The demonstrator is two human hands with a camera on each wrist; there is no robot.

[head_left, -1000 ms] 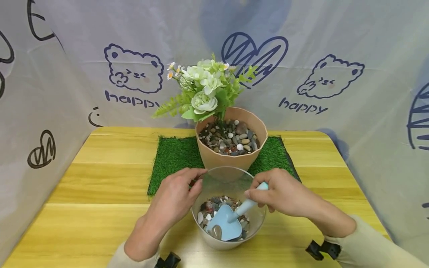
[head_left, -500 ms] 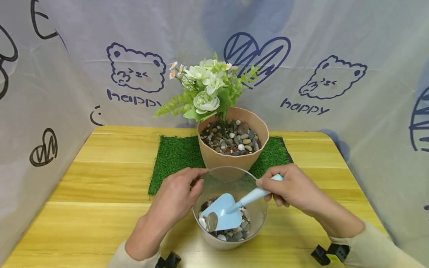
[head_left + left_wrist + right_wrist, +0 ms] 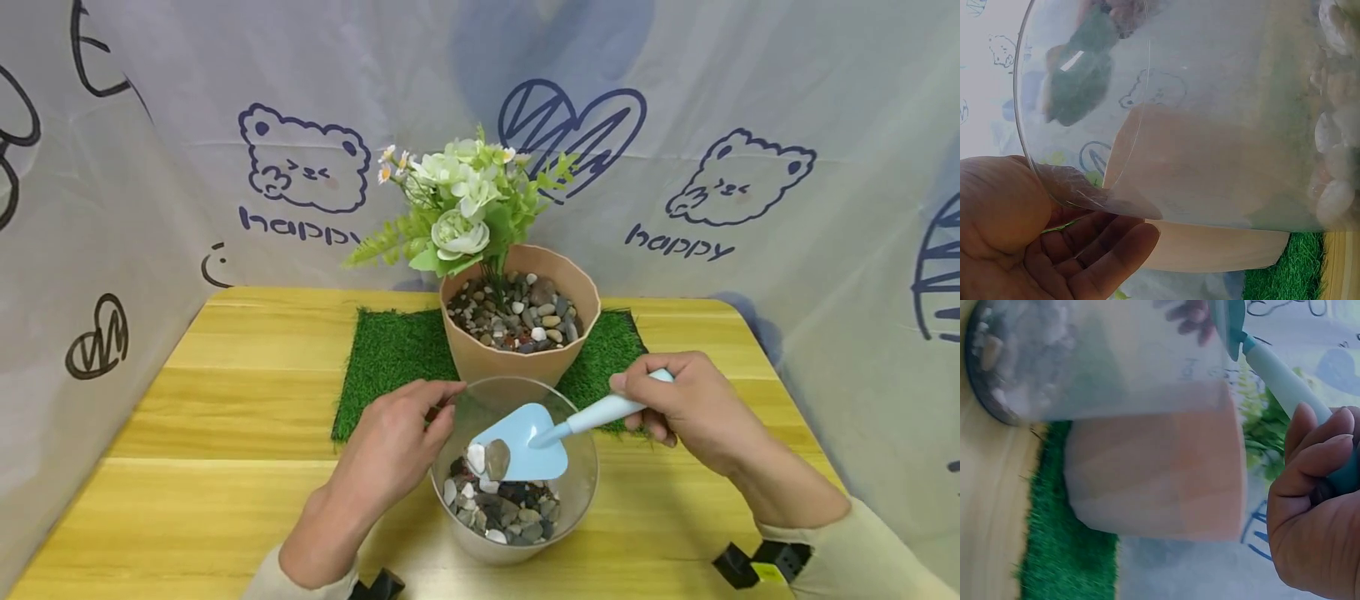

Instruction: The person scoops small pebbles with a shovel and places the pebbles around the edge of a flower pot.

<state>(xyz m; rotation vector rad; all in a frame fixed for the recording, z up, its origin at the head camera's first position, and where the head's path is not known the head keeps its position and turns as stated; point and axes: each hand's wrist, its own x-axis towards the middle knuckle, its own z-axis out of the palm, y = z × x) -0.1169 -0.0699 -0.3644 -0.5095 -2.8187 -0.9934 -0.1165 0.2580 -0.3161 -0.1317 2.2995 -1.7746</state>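
A light blue shovel (image 3: 525,443) carries a white stone (image 3: 477,458) and a brown stone (image 3: 497,458) at its front edge, above the pebbles inside a clear container (image 3: 588,500). My right hand (image 3: 697,408) grips the shovel's handle, up and to the right of the rim; the right wrist view shows the fingers curled round the handle (image 3: 1285,381). At the container's left rim, my left hand (image 3: 397,442) holds the wall between thumb and fingers. In the left wrist view the hand (image 3: 1085,237) pinches the rim of the clear container (image 3: 1210,125).
Just behind the container stands a peach pot (image 3: 517,362) filled with pebbles, with white and green flowers (image 3: 465,200) in it. Under the pot lies a green turf mat (image 3: 393,354) on the wooden table (image 3: 225,400). A printed cloth (image 3: 435,67) hangs behind.
The shovel has risen and moved toward the upper right, with the white stone now beside the brown one on it. My right hand has moved up and right; my left hand has stayed at the rim.
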